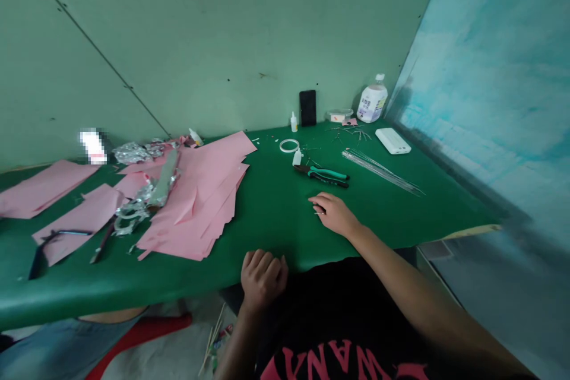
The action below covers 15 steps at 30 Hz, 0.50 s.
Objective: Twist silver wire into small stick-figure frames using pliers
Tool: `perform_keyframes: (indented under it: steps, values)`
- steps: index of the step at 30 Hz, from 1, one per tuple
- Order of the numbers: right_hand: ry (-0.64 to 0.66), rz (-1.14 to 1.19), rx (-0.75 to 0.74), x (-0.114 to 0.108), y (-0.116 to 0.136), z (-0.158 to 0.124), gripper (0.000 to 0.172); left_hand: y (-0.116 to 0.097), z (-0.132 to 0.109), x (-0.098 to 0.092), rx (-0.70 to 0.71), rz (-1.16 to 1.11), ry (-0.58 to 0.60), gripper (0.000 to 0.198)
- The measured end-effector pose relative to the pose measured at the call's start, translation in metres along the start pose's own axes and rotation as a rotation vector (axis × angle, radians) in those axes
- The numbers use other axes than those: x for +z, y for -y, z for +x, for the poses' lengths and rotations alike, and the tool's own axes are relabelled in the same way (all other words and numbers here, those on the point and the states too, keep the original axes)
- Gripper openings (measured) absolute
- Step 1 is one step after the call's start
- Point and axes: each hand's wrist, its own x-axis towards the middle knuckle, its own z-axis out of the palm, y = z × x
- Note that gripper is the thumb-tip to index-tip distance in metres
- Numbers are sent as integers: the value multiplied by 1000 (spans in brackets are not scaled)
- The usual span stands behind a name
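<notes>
My right hand (333, 214) rests on the green table mat (271, 219), with its fingertips pinching a short thin metal piece (319, 212), probably wire. Just above that hand lie pliers with green handles (321, 176). My left hand (262, 279) sits curled at the mat's front edge, holding nothing visible. A small white glue bottle (296, 158) lies beyond the pliers, next to a white tape ring (289, 145). To the right, a bundle of long thin metal rods (380, 171) lies on the mat.
Stacked pink paper sheets (196, 196) and crumpled aluminium foil (133, 153) cover the mat's left side. A black phone (307, 108), a large white bottle (372, 101) and a white power bank (392, 141) stand at the back. Green and blue walls close the far and right sides.
</notes>
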Motion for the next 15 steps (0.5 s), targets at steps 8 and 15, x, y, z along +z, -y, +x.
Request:
perform_keyframes:
  steps: [8,15]
  values:
    - [-122,-108,288,-7,4,-25,25,-2,-6,0,-42,16,34,36]
    - [-242,-41,377,-9,-6,-18,31,0,-7,3,-39,-39,-20,32]
